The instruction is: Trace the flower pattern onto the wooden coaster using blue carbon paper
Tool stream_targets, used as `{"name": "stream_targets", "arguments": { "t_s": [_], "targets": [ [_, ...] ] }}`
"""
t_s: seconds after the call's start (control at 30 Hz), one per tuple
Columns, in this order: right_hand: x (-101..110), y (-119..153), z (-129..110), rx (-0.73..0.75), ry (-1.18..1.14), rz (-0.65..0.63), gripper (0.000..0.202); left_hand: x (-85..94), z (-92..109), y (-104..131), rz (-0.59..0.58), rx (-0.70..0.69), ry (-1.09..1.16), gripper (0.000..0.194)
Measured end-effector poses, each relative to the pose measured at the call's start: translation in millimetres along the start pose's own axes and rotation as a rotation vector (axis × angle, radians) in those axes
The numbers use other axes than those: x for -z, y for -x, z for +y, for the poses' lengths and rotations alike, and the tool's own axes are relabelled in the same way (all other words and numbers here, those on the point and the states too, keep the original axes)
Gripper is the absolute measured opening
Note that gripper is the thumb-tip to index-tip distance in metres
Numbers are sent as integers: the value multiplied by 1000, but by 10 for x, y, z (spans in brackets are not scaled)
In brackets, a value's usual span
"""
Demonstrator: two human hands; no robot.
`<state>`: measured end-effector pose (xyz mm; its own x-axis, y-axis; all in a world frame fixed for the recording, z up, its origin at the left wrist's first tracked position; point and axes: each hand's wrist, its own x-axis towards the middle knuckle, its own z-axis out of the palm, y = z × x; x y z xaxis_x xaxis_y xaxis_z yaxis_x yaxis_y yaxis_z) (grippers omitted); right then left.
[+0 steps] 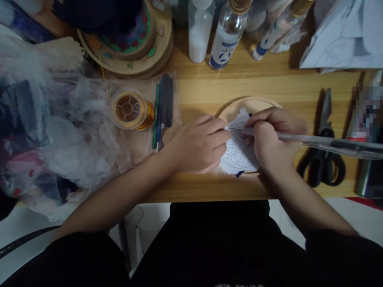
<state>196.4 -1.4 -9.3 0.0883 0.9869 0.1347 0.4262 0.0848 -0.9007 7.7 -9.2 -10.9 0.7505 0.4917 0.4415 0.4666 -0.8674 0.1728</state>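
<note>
A white paper with a line-drawn flower pattern [237,153] lies on a round wooden disc [236,107] near the table's front edge. Bits of something dark blue [239,174] peek out from beneath the paper. At the paper's left edge, my left hand [200,144] is closed with bent fingers pressing it against the disc. My right hand [271,139] pinches a clear-barrelled pen [311,139], its tip end over the upper part of the drawing. The pen's long barrel slants out to the right. My right fingers cover part of the pattern.
Black-handled scissors [324,151] lie to the right. On the left are a spool of golden thread [133,110], several pens [161,107] and crumpled plastic bags [74,131]. Bottles [227,40] and a round wooden piece [131,65] stand at the back.
</note>
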Motion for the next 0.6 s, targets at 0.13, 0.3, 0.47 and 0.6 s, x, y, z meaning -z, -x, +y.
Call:
{"name": "stream_targets", "arguments": {
  "t_s": [0.13,0.3,0.47,0.6],
  "targets": [
    [0,-9,-22,-5,8,-4,19,4,5,-3,-16,9,5,20],
    [7,-12,-18,-7,12,-18,18,3,5,-4,-26,17,12,22],
    [9,-15,-27,6,35,-13,18,-2,0,-1,-18,19,33,21],
    [1,-14,-33,1,35,-11,18,-3,2,-3,-13,14,15,20]
  ]
}}
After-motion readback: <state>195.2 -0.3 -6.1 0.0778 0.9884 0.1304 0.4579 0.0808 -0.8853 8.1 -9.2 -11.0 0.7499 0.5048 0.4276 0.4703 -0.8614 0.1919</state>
